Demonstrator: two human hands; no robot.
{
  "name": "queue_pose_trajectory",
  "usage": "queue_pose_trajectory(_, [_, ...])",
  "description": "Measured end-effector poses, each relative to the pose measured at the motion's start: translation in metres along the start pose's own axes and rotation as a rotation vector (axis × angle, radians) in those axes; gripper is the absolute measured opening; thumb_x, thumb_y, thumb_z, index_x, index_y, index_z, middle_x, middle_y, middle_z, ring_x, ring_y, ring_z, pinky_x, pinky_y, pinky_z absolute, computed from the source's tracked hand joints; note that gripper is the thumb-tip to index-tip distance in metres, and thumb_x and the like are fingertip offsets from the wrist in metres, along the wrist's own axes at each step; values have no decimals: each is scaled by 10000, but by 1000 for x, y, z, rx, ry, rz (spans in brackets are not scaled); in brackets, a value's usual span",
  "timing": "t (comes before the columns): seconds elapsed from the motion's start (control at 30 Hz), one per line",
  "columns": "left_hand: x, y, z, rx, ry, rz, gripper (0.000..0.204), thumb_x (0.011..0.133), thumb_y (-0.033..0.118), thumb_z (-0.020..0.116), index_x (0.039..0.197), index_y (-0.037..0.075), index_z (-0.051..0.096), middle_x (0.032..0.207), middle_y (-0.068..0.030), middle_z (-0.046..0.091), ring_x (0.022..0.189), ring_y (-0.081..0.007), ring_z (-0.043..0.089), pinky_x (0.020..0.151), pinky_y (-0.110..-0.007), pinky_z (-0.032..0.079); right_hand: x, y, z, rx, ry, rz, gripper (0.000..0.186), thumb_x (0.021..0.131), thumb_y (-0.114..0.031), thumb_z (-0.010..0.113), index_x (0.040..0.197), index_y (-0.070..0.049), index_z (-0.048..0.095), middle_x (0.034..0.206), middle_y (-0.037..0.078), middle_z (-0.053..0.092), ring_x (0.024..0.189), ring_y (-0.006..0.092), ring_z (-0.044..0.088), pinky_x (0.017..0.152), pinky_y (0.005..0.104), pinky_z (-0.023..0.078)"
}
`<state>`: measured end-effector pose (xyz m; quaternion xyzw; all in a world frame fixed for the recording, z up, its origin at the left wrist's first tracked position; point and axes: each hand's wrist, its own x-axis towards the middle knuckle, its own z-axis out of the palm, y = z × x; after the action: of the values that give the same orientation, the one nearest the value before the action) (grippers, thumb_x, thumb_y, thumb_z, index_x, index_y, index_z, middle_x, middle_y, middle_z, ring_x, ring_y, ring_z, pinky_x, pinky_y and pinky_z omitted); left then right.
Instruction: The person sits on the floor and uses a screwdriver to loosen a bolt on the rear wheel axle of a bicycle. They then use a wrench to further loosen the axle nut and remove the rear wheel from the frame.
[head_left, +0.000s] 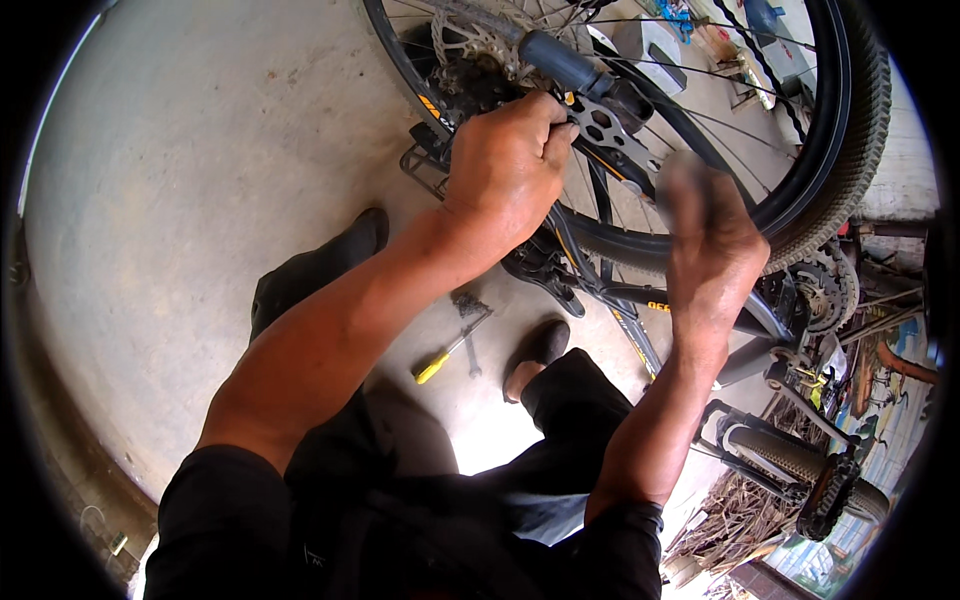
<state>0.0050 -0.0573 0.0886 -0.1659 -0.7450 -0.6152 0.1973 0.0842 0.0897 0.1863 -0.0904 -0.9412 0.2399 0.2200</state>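
Observation:
A bicycle with dark frame tubes leans across the upper right, its wheel [840, 110] close to me. My left hand [510, 155] is closed in a pinch at the near end of a flat silver wrench [605, 128] with several holes, beside the hub. The fingers hide that end. My right hand [712, 225] is by the other end of the wrench, in front of the spokes. Its fingers are curled in but smeared, so its grip does not show. Behind the wrench lies a dark grey cylinder [560, 60], near the brake disc [470, 40].
On the concrete floor [200, 200] between my feet lie a yellow-handled screwdriver [436, 366] and a small wrench [473, 355]. A chainring [828, 285] and a second tyre [780, 455] are at the right. Dry sticks [720, 510] are heaped at the lower right.

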Motion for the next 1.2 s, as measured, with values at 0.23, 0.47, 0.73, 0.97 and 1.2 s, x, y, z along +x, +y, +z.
queue_pose_trajectory(0.23, [-1,0,1,-39,5,-27,65,917,24,730,943,-15,685,694,-101,638,608,-83,521,564,-286,470,8,-5,14,162,215,-277,159,858,-85,830,954,-8,728,764,106,671,645,183,614,639,299,515])
queue_pose_trajectory(0.47, [0,-1,0,-57,5,-21,63,915,28,731,949,-5,689,703,-112,647,607,-98,545,576,-292,480,14,-29,12,-17,169,-392,149,916,29,724,1065,33,738,911,35,739,831,77,646,786,223,531])
queue_pose_trajectory(0.73, [1,3,-3,-33,-11,-53,68,915,37,730,945,1,680,755,-145,664,614,-173,589,608,-308,496,13,-19,13,132,146,-176,183,946,39,680,1124,57,717,1027,54,741,938,102,661,871,259,534])
queue_pose_trajectory(0.97, [-1,1,0,-65,-18,-98,70,920,35,727,937,1,669,735,-137,638,613,-135,521,607,-304,485,1,-2,12,184,119,4,162,962,1,683,1113,45,721,1004,44,740,930,100,653,898,253,515])
queue_pose_trajectory(1.2, [-3,3,1,-57,-12,-121,73,919,32,725,931,-1,661,731,-142,628,601,-147,505,601,-307,482,-6,-3,9,56,108,-53,160,985,-126,723,1043,23,717,854,42,720,824,66,589,782,238,496])
